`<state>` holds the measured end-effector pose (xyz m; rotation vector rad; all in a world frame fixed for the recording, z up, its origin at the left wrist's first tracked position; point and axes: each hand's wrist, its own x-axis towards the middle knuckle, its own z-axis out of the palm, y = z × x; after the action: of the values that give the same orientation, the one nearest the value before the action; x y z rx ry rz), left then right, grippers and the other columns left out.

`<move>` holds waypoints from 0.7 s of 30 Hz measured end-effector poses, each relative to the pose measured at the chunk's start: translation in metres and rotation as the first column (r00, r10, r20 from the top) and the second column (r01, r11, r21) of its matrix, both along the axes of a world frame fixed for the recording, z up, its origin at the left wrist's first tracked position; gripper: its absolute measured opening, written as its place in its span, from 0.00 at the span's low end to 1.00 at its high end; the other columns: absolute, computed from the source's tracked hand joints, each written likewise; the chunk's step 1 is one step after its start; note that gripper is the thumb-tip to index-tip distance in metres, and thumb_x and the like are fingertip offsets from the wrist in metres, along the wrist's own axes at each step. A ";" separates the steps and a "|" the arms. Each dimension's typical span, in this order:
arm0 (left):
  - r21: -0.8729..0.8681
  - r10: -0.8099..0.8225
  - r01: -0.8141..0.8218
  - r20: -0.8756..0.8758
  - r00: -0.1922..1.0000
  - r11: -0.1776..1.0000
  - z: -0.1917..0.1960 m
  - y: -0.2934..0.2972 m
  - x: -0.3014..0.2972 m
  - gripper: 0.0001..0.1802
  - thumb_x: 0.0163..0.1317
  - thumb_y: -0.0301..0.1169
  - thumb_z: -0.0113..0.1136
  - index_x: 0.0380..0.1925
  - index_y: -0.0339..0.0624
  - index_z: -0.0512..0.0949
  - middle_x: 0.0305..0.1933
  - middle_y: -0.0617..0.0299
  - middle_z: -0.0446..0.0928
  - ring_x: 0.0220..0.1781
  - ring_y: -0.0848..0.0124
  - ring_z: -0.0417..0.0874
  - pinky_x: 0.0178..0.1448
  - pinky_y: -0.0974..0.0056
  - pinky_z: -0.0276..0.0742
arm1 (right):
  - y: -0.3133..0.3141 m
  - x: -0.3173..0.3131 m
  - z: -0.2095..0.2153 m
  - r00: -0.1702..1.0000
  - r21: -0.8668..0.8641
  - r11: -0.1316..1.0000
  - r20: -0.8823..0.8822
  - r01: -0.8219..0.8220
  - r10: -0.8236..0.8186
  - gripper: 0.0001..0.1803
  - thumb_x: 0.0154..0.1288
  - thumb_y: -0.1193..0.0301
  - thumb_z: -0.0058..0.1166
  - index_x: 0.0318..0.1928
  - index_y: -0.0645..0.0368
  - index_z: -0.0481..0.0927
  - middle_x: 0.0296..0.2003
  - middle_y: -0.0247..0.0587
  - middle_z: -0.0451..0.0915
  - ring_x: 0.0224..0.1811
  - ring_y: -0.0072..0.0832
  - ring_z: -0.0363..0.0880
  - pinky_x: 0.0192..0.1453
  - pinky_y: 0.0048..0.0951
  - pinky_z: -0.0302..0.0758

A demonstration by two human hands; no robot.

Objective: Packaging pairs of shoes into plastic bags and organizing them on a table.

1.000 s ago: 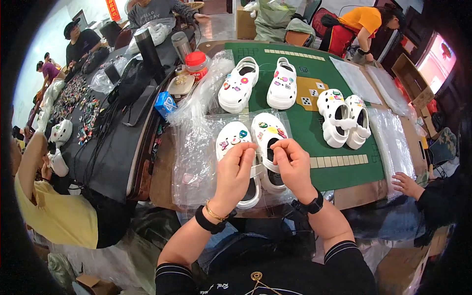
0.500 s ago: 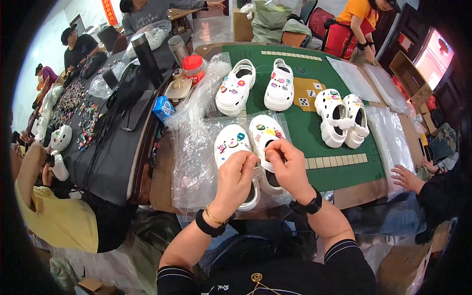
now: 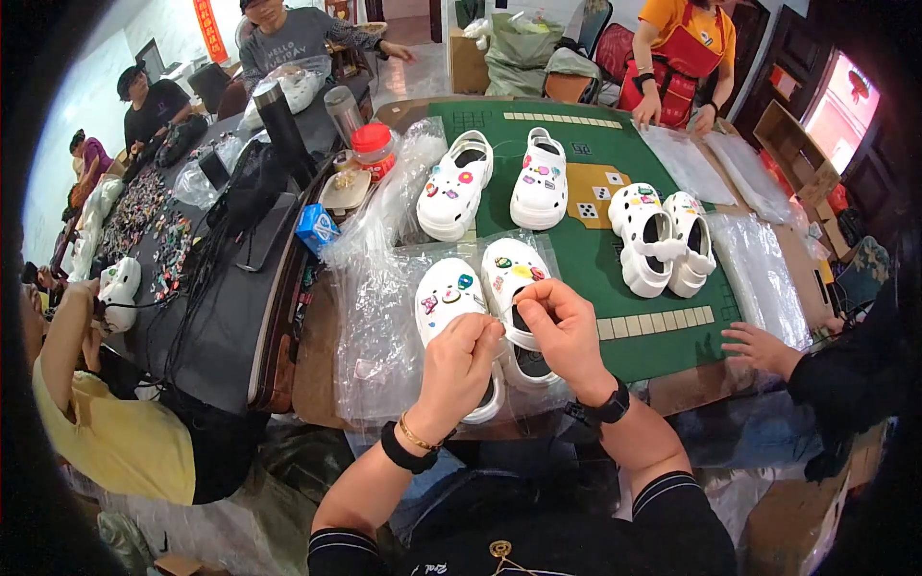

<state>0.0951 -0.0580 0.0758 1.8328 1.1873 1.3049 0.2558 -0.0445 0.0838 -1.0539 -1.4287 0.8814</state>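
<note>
Both hands are meeting over a pair of white clogs (image 3: 485,307) lying on clear plastic wrap (image 3: 384,317) at the near edge of the green mat (image 3: 595,240). I am pinching my left hand (image 3: 461,360) and right hand (image 3: 562,331) together, fingertips touching over the right clog's opening; what they are gripping is too small to tell. Two more pairs of clogs (image 3: 499,182) (image 3: 658,235) are sitting farther off. Another person's hand (image 3: 764,348) is resting at the right.

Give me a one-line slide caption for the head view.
Left hand and right hand meet, fingertips together, over a pair of white clogs lying on clear plastic bags.
</note>
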 end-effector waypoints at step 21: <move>0.015 -0.007 0.008 -0.026 1.000 1.000 0.001 0.000 0.002 0.06 0.65 0.28 0.56 0.34 0.34 0.78 0.30 0.49 0.77 0.33 0.52 0.79 0.36 0.56 0.74 | -0.002 0.001 -0.006 0.995 -0.019 1.000 -0.096 -0.008 0.006 0.03 0.66 0.75 0.55 0.38 0.62 0.79 0.26 0.24 0.76 0.28 0.09 0.70 0.32 0.16 0.67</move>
<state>0.0967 -0.0579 0.0770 1.8689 1.1860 1.2927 0.2564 -0.0463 0.0780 -1.0080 -1.3468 0.9405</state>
